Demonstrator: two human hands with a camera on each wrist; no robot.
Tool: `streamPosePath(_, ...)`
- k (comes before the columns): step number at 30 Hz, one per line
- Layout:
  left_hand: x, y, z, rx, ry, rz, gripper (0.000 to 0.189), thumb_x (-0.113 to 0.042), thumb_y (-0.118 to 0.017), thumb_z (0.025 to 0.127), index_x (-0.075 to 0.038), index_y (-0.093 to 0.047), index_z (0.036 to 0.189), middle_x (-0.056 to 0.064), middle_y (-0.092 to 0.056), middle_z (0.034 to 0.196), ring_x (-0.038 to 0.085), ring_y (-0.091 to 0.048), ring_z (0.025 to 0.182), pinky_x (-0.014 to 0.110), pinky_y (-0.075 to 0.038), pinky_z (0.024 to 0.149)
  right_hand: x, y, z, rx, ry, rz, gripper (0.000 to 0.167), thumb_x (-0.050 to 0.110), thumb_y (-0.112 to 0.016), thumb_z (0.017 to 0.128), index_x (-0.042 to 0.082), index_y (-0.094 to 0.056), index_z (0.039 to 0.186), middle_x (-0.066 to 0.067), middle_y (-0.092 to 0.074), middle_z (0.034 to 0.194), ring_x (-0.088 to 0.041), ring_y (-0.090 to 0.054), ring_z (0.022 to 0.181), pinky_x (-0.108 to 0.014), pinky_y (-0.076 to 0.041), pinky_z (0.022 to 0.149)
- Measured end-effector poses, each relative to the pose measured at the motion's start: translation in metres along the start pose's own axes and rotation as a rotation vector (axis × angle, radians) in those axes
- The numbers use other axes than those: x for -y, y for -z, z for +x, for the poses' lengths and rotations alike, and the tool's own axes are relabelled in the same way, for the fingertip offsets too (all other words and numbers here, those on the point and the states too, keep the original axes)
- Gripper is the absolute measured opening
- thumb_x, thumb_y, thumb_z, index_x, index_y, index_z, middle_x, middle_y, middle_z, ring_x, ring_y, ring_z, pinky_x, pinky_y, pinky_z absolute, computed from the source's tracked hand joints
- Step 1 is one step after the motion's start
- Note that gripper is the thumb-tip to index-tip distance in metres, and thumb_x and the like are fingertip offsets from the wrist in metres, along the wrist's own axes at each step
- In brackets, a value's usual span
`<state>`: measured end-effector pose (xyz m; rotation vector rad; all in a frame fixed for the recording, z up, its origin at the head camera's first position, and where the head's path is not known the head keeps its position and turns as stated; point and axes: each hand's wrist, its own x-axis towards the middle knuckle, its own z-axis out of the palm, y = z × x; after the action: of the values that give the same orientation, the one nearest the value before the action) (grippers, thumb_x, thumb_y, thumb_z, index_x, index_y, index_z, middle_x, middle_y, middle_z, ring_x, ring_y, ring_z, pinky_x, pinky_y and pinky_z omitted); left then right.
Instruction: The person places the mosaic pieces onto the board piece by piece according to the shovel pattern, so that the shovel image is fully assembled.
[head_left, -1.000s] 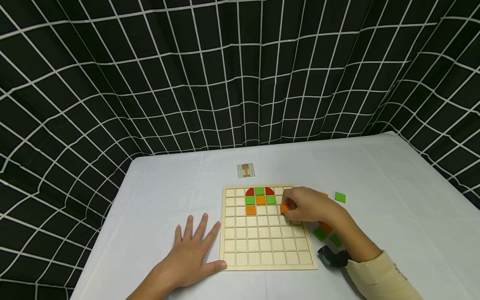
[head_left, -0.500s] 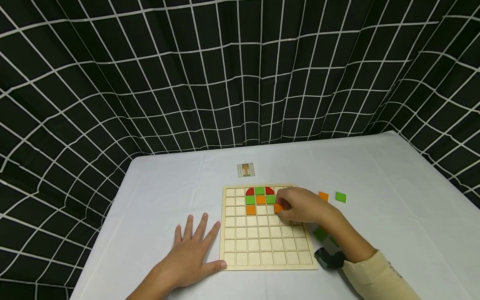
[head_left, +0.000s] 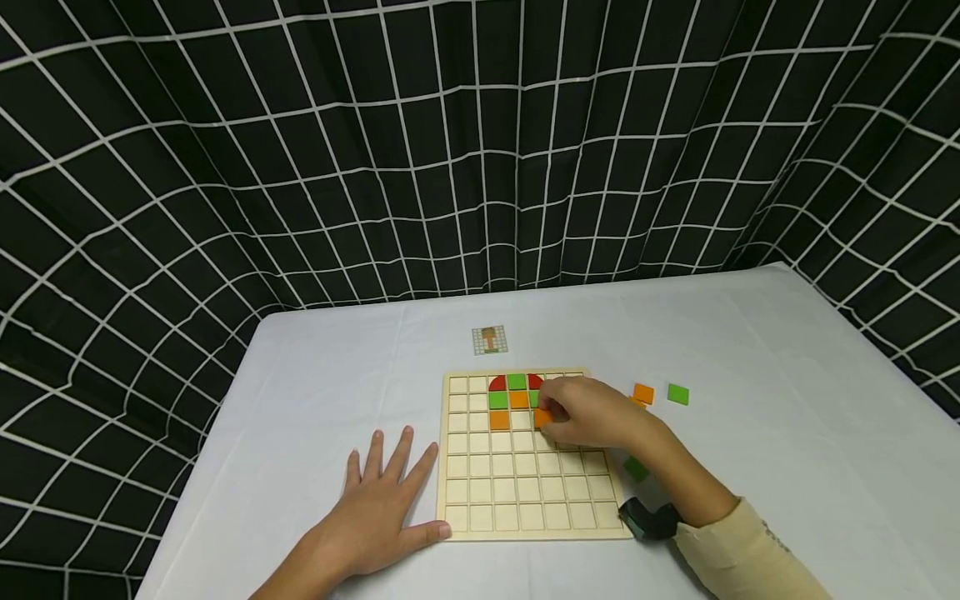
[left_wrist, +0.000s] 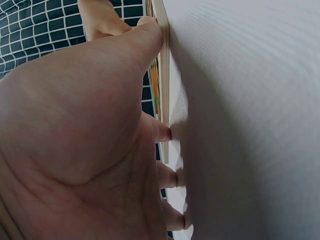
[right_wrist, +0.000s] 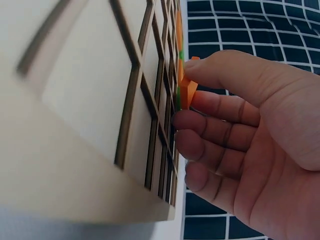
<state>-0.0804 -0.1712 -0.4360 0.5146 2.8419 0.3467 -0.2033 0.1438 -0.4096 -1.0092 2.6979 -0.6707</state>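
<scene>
A wooden grid board (head_left: pixel 525 492) lies on the table, with red, green and orange tiles set in its upper cells. Between thumb and fingertips my right hand (head_left: pixel 592 412) pinches an orange square tile (head_left: pixel 542 418), over the third row and just below a partly covered green tile. In the right wrist view this orange tile (right_wrist: pixel 189 90) stands tilted at the board's surface. My left hand (head_left: pixel 378 521) lies spread on the cloth, its thumb touching the board's lower left edge. Another orange tile (head_left: pixel 499 420) sits in the same row, further left.
Loose orange tiles (head_left: pixel 642 393) and a green tile (head_left: pixel 678 394) lie right of the board; another green tile (head_left: pixel 636 468) is partly under the right forearm. Behind the board is a small pattern card (head_left: pixel 490 340). A dark strap (head_left: pixel 648 521) surrounds the right wrist.
My right hand has moved left across the board with the orange tile, from the column near the right side towards the middle. My left hand has stayed in place.
</scene>
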Motion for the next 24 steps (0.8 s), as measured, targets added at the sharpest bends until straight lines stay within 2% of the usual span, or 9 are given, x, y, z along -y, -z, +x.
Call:
streamPosePath(14,0.0,0.0,0.0,-0.004,-0.009,-0.007,0.1,-0.083,-0.043,0.084,-0.019,-0.03,0.16,0.021,-0.013,0.164,0.056,-0.001,0.145,0.079,-0.008,0.104,0.009,-0.009,0.006,-0.062,0.007,-0.009,0.016,0.013,-0.077,0.084,0.012,-0.061,0.087,0.006,-0.049,0.068,-0.008,-0.044,0.061,-0.026,-0.038,0.058)
streamPosePath(24,0.001,0.001,0.0,-0.013,-0.016,0.002,0.099,-0.083,-0.044,0.085,-0.019,-0.03,0.16,0.021,-0.013,0.164,0.057,-0.001,0.145,0.079,-0.009,0.104,0.013,-0.013,0.009,-0.077,0.021,-0.004,0.013,0.011,-0.077,0.085,0.012,-0.066,0.092,0.009,-0.053,0.076,-0.01,-0.047,0.068,-0.028,-0.043,0.064)
